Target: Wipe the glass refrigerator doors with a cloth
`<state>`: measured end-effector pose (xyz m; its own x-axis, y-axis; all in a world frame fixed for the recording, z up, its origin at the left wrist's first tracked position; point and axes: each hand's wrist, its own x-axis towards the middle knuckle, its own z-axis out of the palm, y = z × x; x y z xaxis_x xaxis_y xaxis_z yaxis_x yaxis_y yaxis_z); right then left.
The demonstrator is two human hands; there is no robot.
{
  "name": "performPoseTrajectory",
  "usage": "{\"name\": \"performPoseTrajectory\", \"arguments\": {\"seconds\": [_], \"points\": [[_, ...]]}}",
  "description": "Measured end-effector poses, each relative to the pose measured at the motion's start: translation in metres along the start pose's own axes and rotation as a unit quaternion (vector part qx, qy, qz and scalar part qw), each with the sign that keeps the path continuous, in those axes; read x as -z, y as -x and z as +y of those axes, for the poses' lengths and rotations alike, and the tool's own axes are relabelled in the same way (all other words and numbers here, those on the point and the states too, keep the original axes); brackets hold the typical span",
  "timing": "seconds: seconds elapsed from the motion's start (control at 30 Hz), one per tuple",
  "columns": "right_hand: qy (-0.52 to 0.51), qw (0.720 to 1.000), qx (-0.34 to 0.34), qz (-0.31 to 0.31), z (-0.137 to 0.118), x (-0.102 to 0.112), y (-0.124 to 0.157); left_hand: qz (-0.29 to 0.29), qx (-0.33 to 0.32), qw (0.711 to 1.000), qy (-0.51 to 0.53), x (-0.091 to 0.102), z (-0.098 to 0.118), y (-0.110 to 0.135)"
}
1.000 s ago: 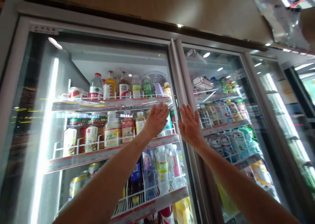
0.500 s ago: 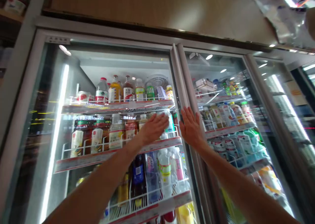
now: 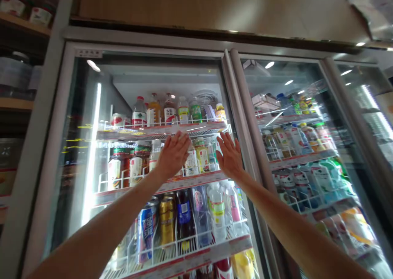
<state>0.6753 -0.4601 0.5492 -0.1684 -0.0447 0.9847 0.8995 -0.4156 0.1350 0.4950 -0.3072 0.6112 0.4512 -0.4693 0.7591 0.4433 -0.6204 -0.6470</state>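
Observation:
Both my arms reach up toward the glass door [image 3: 144,78] of a drinks fridge. My left hand [image 3: 174,155] is in front of the middle shelf's drinks, fingers stretched out, with no object clearly seen in it. Nearer the door's vertical frame [image 3: 238,95], my right hand [image 3: 229,155] is raised flat with its fingers spread, holding nothing. Whether either palm touches the glass I cannot tell. Behind the hands stand bottles, among them one with a yellowish label [image 3: 202,158]. The left hand hides part of that row.
A second glass door [image 3: 285,82] adjoins on the right, with more shelved drinks behind it. Wooden shelves [image 3: 18,103] with jars flank the fridge on the left. A brown panel [image 3: 199,9] runs above. A blue can [image 3: 146,230] and a gold can [image 3: 167,219] stand lower down.
My left hand has moved left across the door, away from my right hand. The right hand has shifted from the door frame to in front of the glass. The view has turned slightly left.

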Motion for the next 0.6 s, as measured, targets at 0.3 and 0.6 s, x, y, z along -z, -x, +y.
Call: {"name": "performPoseTrajectory", "arguments": {"seconds": [0.3, 0.6], "points": [[-0.025, 1.000, 0.005, 0.002, -0.029, -0.018, -0.007, 0.037, 0.134, 0.990, -0.033, 0.017, -0.040, 0.042], [-0.019, 1.000, 0.006, -0.004, -0.036, -0.029, 0.000, 0.040, 0.193, 0.979, -0.055, 0.030, -0.066, 0.073]]}}
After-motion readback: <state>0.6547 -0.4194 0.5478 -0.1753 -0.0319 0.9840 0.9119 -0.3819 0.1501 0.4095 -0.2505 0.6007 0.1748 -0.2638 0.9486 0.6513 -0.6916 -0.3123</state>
